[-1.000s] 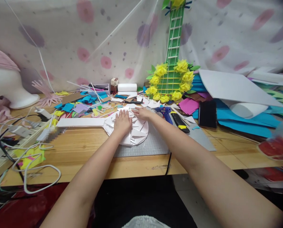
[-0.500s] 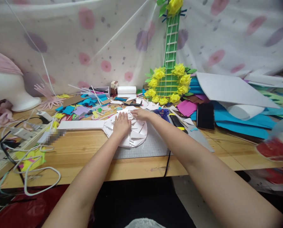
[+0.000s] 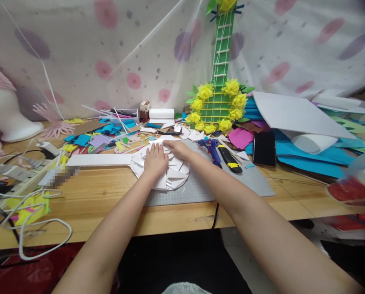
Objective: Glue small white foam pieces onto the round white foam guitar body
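Observation:
A white paper banjo-shaped piece [image 3: 176,173] lies on a grey cutting mat [image 3: 200,192], its round body covered with overlapping pointed paper pieces and its long neck reaching left. My left hand [image 3: 155,159] rests flat on the round body, fingers stretched out and pointing away from me. Beside it, my right hand [image 3: 176,149] lies over the body's far edge, fingers extended toward the left hand; its fingertips are partly hard to make out. To the right of the body are a blue glue gun [image 3: 211,150] and a black-and-yellow utility knife [image 3: 230,159].
A green paper guitar [image 3: 220,81] with yellow flowers stands against the curtain. Coloured paper scraps [image 3: 108,130] cover the back of the table. A black phone [image 3: 264,148] and blue sheets [image 3: 307,159] lie right. White cables [image 3: 47,222] and a foam head [image 3: 7,114] are left.
My right hand has shifted slightly left along the far edge of the round body, and its arm uncovers more of the glue gun. My left hand stays flat. The view has moved slightly.

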A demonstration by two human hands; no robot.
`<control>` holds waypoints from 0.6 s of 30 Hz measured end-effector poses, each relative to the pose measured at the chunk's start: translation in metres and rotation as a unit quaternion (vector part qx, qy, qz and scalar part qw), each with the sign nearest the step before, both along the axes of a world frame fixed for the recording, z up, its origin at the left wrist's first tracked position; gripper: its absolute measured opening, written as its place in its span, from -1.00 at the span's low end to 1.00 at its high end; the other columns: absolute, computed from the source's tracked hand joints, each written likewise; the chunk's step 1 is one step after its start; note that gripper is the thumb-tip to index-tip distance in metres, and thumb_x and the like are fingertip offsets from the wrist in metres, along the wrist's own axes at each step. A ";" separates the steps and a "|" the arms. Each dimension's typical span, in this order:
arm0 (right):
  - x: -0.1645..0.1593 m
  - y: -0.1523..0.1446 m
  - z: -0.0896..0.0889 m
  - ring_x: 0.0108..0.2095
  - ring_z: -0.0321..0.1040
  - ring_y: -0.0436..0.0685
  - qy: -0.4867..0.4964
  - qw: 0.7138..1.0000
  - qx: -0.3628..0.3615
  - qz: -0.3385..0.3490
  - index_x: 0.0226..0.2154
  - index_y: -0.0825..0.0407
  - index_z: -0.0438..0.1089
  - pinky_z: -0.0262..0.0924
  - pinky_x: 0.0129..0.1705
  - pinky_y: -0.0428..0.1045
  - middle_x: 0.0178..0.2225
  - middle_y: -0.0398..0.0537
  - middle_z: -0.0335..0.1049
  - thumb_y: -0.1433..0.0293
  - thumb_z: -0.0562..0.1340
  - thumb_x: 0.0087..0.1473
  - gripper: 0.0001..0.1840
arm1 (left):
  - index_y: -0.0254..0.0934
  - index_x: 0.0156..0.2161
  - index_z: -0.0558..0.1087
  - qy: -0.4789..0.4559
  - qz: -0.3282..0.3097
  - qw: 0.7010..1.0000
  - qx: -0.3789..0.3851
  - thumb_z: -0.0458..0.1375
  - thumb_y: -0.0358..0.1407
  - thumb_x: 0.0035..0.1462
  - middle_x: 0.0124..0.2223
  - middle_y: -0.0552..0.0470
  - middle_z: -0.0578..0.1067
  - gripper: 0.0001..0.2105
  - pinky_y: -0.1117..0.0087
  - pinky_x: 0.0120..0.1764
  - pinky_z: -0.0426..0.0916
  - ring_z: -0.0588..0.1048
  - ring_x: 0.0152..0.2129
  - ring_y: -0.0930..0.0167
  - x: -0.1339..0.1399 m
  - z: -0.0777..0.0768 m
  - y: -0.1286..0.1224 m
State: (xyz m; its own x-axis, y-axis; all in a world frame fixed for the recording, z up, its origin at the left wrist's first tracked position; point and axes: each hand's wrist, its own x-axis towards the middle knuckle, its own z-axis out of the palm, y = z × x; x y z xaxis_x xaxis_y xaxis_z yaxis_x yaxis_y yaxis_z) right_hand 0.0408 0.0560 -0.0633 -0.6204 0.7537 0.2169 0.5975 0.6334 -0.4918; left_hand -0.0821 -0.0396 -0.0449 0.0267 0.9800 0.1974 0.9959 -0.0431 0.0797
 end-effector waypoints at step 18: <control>-0.001 -0.003 0.006 0.09 0.24 0.08 0.040 0.996 -0.070 -0.034 0.16 0.02 0.08 0.12 0.08 0.01 0.13 0.00 0.25 0.45 -0.02 0.18 -0.52 | -0.34 0.26 0.04 -0.073 0.010 0.985 -0.154 -0.27 -0.18 0.25 0.31 -0.14 0.01 -0.48 -0.04 0.18 -0.13 -0.06 0.26 0.20 -0.012 0.028 0.019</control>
